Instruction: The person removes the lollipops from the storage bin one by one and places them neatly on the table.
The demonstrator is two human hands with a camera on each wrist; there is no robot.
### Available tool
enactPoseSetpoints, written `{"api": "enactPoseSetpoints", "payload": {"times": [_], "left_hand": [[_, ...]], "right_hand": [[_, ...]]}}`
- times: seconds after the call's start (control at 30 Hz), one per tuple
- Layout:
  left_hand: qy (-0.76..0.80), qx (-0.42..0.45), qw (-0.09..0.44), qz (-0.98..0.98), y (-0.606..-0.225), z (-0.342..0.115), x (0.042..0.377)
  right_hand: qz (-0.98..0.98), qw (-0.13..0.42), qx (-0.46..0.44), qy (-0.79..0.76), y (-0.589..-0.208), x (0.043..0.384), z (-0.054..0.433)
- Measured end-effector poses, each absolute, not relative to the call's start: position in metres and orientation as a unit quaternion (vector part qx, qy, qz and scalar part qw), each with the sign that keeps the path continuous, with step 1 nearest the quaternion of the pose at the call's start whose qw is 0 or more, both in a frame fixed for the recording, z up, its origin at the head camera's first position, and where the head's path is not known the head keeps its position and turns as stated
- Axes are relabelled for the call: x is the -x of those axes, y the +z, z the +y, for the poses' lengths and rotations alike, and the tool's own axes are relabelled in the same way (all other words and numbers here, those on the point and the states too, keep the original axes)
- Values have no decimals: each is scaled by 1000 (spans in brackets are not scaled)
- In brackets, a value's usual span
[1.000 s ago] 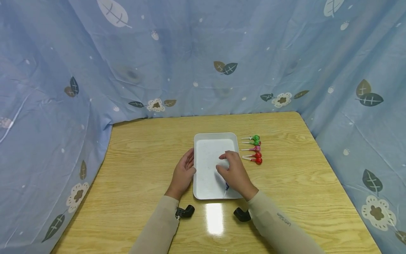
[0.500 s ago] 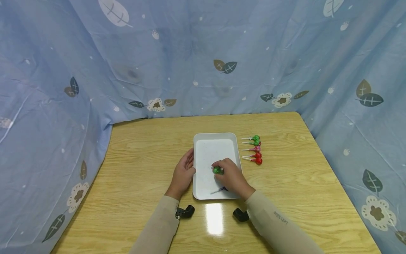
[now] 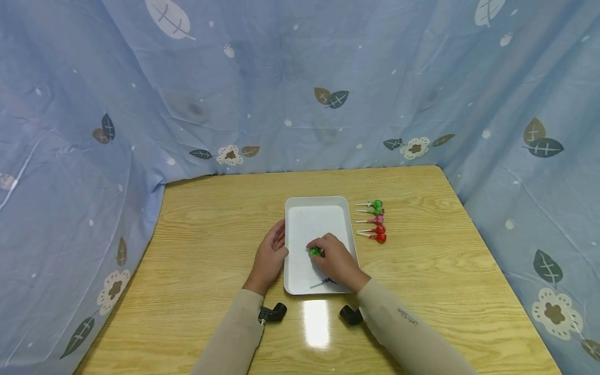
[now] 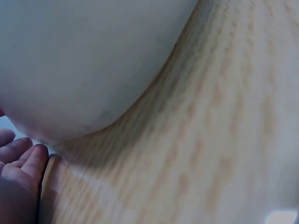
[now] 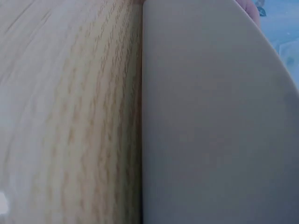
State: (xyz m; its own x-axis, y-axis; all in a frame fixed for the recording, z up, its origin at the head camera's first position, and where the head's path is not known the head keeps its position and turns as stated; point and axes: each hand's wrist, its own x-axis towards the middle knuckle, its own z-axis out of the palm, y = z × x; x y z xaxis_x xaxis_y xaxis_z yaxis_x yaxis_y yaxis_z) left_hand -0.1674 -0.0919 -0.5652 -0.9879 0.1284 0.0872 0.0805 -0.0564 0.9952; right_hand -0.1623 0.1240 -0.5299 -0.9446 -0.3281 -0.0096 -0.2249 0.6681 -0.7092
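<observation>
In the head view, a white tray (image 3: 300, 219) lies between both hands. My right hand (image 3: 335, 260) is over its inside and pinches a green-wrapped lollipop (image 3: 314, 252) between thumb and fingers; the stick is hardly visible. A purple-wrapped lollipop (image 3: 323, 282) lies in the tray near its front, partly hidden beneath that hand. My left hand (image 3: 271, 255) rests along the tray's left side, fingers extended and thumb at the rim. The left wrist view has the fingers (image 4: 35, 161) beside the tray's outer wall (image 4: 93, 60). Tray wall (image 5: 210, 116) fills much of the right wrist view.
Several lollipops in green, pink and red wrappers lie in a column right of the tray, sticks pointing left, among them a pink lollipop (image 3: 378, 220) and a red lollipop (image 3: 380, 238). The wooden table (image 3: 211, 224) backs onto a blue patterned curtain (image 3: 262, 94).
My right hand went from spread fingers to holding the green lollipop, then shifted slightly left with it. The purple lollipop's stick has swung leftward. The left hand stayed at the tray's side.
</observation>
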Motion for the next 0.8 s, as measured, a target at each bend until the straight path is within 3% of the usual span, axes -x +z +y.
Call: {"api": "enactPoseSetpoints", "payload": {"times": [0.57,0.8], "left_hand": [[716,-59,18,695,-565,-91,166],[721,-68,15,689,-565,-91,167]], "right_hand": [[850,61,102,-513,-530,164,132],[834,31,111,-540,-524,165,137]]}}
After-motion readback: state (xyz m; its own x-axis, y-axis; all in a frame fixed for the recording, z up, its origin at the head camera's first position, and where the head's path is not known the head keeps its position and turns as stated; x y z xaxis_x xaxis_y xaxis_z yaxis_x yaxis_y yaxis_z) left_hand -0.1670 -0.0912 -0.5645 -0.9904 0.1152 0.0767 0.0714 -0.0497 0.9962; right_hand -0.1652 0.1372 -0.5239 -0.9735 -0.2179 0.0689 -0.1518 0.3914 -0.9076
